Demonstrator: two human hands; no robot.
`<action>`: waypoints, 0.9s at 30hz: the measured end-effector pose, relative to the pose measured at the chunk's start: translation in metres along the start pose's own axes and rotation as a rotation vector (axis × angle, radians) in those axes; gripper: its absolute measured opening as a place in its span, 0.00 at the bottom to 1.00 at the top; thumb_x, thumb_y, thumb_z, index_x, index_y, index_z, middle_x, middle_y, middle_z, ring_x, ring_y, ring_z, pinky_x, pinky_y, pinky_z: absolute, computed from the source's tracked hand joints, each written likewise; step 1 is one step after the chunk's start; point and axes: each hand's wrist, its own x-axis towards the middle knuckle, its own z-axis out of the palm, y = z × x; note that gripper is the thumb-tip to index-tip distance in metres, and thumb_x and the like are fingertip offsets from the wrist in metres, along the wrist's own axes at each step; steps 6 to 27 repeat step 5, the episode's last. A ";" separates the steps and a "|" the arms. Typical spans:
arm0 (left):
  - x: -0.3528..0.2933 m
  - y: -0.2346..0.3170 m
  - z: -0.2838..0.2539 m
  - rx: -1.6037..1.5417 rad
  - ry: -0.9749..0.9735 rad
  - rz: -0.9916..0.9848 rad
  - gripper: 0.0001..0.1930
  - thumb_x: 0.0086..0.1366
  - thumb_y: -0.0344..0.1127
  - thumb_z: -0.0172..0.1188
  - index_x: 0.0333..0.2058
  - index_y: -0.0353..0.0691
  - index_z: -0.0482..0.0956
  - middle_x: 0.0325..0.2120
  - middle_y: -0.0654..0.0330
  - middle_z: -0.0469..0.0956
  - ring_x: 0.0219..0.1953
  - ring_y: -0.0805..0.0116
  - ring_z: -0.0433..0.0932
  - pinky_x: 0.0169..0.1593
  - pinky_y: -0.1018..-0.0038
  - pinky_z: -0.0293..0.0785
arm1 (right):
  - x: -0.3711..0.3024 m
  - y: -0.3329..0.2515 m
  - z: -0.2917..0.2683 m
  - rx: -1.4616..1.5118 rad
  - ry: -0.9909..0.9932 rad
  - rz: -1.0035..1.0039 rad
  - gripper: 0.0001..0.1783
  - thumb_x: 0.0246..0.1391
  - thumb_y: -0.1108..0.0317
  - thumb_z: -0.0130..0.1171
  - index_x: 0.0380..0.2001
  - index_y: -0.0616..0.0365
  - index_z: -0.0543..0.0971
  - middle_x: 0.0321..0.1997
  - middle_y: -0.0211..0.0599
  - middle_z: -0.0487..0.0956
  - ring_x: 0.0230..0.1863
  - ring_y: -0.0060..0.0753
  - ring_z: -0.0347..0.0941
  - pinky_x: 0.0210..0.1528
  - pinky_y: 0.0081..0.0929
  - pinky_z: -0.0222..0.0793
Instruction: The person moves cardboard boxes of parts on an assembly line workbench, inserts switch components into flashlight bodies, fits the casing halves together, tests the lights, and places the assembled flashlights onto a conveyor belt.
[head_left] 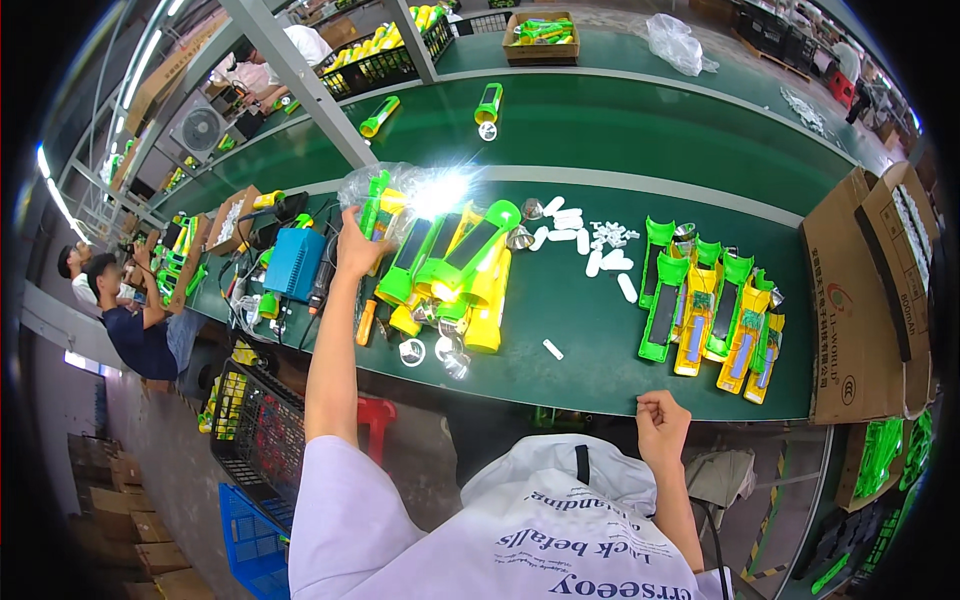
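My left hand (357, 246) is wrapped round a green-and-yellow flashlight housing (373, 205) at the left end of a pile. Beside it a lit lamp (440, 192) glares and washes out its surroundings. Several green-and-yellow flashlight housings (470, 250) lie heaped there, with shiny reflector cups (452, 355) at the near side. An orange-handled screwdriver (366, 322) lies just right of my left forearm. My right hand (662, 425) rests at the table's front edge, fingers curled in, with nothing visible in them.
Opened housings with circuit boards (715, 310) stand in a row at the right, before a cardboard box (865, 300). White plastic pieces (570, 225) lie mid-table. A blue device (295, 265) with cables sits left. Behind runs a green conveyor (600, 125). Co-workers (140, 310) are at far left.
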 end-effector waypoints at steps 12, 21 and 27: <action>-0.007 0.009 -0.004 -0.020 0.111 -0.039 0.48 0.41 0.39 0.75 0.59 0.39 0.57 0.48 0.41 0.74 0.52 0.43 0.73 0.55 0.60 0.69 | 0.000 -0.003 -0.001 0.020 -0.025 0.024 0.04 0.49 0.81 0.56 0.30 0.64 0.77 0.20 0.30 0.75 0.20 0.14 0.67 0.24 0.16 0.63; -0.007 0.009 -0.004 -0.020 0.111 -0.039 0.48 0.41 0.39 0.75 0.59 0.39 0.57 0.48 0.41 0.74 0.52 0.43 0.73 0.55 0.60 0.69 | 0.000 -0.003 -0.001 0.020 -0.025 0.024 0.04 0.49 0.81 0.56 0.30 0.64 0.77 0.20 0.30 0.75 0.20 0.14 0.67 0.24 0.16 0.63; -0.007 0.009 -0.004 -0.020 0.111 -0.039 0.48 0.41 0.39 0.75 0.59 0.39 0.57 0.48 0.41 0.74 0.52 0.43 0.73 0.55 0.60 0.69 | 0.000 -0.003 -0.001 0.020 -0.025 0.024 0.04 0.49 0.81 0.56 0.30 0.64 0.77 0.20 0.30 0.75 0.20 0.14 0.67 0.24 0.16 0.63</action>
